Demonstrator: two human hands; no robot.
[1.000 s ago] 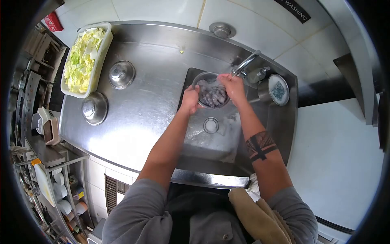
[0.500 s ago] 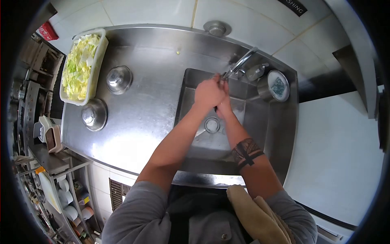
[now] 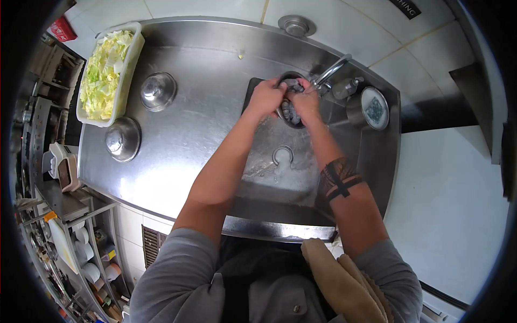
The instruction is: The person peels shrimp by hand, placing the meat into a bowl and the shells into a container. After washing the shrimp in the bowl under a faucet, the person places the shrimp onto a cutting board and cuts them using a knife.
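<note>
Holding a metal bowl [image 3: 295, 125] of wet grey pieces [image 3: 291, 111] under the tap [image 3: 333, 69], in the sink [image 3: 301, 177]: our left hand [image 3: 265, 98] grips the rim; our right hand [image 3: 307, 103] curls over the contents, grip unclear. We judge it slippery, water-heavy; take both rim sides.

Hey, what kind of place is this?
Probably a commercial kitchen: a steel counter with a sink, a tub of chopped cabbage, and shelves of stacked dishes beside it.

Left hand [image 3: 266, 98], right hand [image 3: 306, 103] clasping metal bowl [image 3: 293, 125], beneath tap [image 3: 331, 71]
</note>
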